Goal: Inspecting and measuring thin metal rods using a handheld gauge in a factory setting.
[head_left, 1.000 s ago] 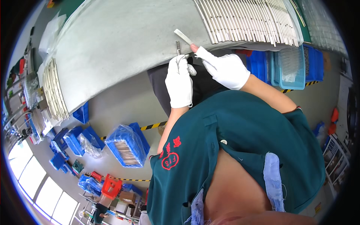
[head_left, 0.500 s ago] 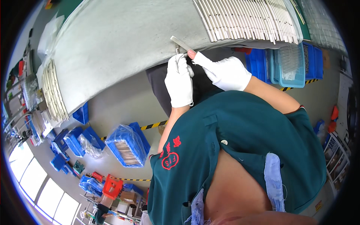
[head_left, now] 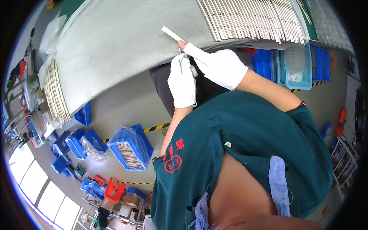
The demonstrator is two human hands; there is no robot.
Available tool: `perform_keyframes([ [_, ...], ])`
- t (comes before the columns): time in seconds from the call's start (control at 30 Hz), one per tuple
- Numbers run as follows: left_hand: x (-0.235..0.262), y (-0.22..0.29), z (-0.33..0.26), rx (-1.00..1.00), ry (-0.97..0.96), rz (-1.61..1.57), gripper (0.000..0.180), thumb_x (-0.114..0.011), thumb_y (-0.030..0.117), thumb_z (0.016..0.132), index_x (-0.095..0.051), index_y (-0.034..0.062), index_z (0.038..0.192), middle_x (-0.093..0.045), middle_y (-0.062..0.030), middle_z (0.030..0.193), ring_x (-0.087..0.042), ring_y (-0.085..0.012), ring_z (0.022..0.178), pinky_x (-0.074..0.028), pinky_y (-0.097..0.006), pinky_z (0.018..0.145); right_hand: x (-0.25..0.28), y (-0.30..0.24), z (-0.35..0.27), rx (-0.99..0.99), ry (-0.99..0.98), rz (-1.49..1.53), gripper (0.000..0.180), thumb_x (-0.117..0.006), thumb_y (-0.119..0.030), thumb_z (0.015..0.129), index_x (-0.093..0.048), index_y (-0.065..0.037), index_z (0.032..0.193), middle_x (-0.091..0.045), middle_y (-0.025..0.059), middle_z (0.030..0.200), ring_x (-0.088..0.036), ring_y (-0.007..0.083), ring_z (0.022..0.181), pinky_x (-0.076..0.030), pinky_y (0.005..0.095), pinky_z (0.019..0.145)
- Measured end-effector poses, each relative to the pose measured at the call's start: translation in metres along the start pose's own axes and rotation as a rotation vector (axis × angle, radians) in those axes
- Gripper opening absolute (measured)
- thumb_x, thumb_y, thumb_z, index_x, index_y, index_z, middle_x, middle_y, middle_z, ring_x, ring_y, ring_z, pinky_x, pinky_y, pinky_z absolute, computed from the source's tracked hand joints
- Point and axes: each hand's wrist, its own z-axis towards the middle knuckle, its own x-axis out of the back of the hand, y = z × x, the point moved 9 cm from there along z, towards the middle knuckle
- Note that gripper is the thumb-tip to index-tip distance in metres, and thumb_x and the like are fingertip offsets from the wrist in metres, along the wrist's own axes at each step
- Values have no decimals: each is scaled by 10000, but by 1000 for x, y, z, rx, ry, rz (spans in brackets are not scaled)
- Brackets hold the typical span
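Both my hands wear white gloves and meet at the near edge of a grey padded table (head_left: 115,50). My right hand (head_left: 218,65) pinches a thin flat white strip (head_left: 172,34) that sticks out over the table. My left hand (head_left: 182,82) grips a small slim metal tool (head_left: 180,51), its tip touching the strip's near end. A long row of similar pale strips (head_left: 249,17) lies side by side on the table beyond my right hand.
Another stack of strips (head_left: 55,92) lies along the table's left end. Blue bins (head_left: 130,147) holding strips stand on the floor at left. A clear blue tray (head_left: 297,65) and blue crates (head_left: 264,61) sit under the table at right. Yellow-black tape (head_left: 153,127) marks the floor.
My right hand has pushed the strip a little farther out over the table. My left hand has stayed at the strip's near end with the tool.
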Motion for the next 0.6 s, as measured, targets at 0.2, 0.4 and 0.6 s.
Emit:
perform_keyframes([
  [0.2, 3, 5, -2, -1, 22, 15, 242, -438, 209, 932, -551, 12, 1016, -525, -42, 603, -481, -116, 527, -397, -255, 535, -20, 15, -17, -36, -159, -131, 506, -372, -229, 923, -234, -300, 1406, -540, 95, 629, -541, 220, 470, -429, 327, 441],
  [0.4, 0, -1, 1, 47, -15, 0, 247, -443, 212, 929, -553, 13, 1024, -536, -51, 616, -487, -120, 536, -402, -252, 549, -3, -3, -2, 79, 159, 16, 617, -466, -114, 846, -265, -272, 1407, -447, 58, 459, -449, 204, 353, -376, 315, 367],
  [0.6, 3, 7, -1, -45, 16, 22, 235, -448, 195, 926, -557, 14, 1027, -520, -29, 612, -457, -92, 522, -380, -237, 520, -9, 9, -17, 69, 75, -79, 608, -476, -111, 852, -266, -234, 1408, -446, 51, 435, -446, 215, 331, -367, 326, 348],
])
